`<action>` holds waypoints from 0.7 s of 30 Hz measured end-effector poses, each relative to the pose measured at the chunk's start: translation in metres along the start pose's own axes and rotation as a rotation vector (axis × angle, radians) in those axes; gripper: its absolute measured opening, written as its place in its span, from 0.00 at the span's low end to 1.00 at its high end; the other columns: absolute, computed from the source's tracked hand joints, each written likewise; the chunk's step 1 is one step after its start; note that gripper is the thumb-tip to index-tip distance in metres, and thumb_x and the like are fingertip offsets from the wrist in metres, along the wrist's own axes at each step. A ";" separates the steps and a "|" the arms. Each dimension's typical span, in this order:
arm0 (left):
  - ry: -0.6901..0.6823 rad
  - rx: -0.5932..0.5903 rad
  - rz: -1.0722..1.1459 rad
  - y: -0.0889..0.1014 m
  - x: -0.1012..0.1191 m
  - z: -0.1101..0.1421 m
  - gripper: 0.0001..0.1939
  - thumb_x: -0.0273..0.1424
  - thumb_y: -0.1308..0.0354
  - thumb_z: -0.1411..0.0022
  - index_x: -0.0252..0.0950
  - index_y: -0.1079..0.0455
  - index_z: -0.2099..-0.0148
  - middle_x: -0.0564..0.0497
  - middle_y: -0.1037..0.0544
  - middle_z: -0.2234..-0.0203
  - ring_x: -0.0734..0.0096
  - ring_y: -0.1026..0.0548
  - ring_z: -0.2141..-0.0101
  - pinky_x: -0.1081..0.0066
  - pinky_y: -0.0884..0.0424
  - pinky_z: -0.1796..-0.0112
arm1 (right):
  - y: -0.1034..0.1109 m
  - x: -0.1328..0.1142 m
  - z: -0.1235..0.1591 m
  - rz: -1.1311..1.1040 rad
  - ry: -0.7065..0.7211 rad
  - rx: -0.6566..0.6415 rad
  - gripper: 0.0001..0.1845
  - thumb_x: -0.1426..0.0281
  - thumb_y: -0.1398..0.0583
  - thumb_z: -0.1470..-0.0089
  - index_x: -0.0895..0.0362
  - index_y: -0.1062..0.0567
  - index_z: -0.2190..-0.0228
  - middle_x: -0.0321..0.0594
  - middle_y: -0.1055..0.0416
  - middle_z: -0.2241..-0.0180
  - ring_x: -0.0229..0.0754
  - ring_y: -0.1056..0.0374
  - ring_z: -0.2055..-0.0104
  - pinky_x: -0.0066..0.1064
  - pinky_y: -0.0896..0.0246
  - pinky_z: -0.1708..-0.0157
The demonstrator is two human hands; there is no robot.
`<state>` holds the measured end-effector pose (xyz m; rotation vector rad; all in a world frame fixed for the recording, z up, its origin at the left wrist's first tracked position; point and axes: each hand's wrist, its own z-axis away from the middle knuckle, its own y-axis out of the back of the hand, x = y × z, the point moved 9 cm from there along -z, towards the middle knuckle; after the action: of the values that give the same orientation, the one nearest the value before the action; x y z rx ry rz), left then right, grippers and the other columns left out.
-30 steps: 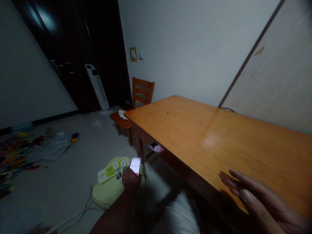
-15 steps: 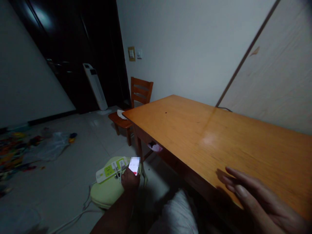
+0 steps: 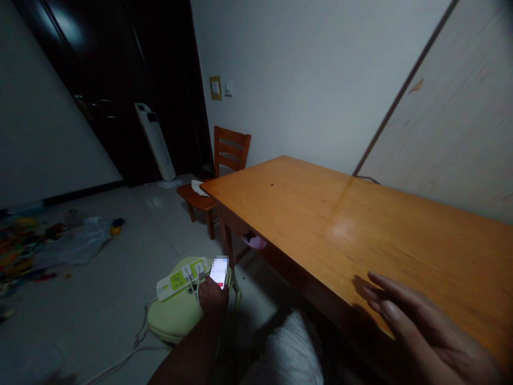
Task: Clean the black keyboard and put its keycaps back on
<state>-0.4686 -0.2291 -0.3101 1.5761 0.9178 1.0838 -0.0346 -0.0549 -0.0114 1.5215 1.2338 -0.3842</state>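
Note:
My left hand (image 3: 214,295) is low beside my knee, fingers wrapped round a lit phone (image 3: 219,271) whose screen glows white. Just beyond it a white and green power strip (image 3: 181,277) lies on a pale green cushioned stool (image 3: 172,320), with white cables plugged in. My right hand (image 3: 425,331) lies flat with fingers stretched out on the near edge of the orange wooden table (image 3: 360,224), holding nothing.
A wooden chair (image 3: 218,171) stands at the table's far end with a white cloth on its seat. A white tower heater (image 3: 154,141) leans by the dark door. Toys and a plastic bag (image 3: 76,243) litter the floor at left. A white cable runs over the floor.
The view has drifted slightly; my right hand has slid a little toward me and to the left along the table edge. My left hand still holds the phone.

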 end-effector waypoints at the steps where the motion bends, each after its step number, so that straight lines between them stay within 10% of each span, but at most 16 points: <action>1: -0.003 -0.001 0.002 -0.001 0.000 0.000 0.27 0.40 0.41 0.44 0.25 0.35 0.48 0.34 0.26 0.58 0.47 0.27 0.54 0.60 0.34 0.54 | -0.001 0.003 0.001 -0.003 -0.024 -0.019 0.24 0.56 0.41 0.40 0.48 0.25 0.45 0.43 0.24 0.48 0.54 0.26 0.48 0.42 0.30 0.48; 21: -0.054 -0.005 0.015 -0.004 0.003 0.001 0.29 0.42 0.40 0.42 0.26 0.34 0.46 0.33 0.26 0.55 0.45 0.29 0.51 0.57 0.35 0.51 | -0.005 0.011 0.000 -0.091 -0.112 -0.045 0.25 0.54 0.39 0.42 0.49 0.25 0.46 0.43 0.25 0.47 0.53 0.26 0.47 0.40 0.30 0.47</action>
<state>-0.4670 -0.2254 -0.3134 1.6035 0.8675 1.0478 -0.0341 -0.0503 -0.0222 1.3905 1.2182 -0.4911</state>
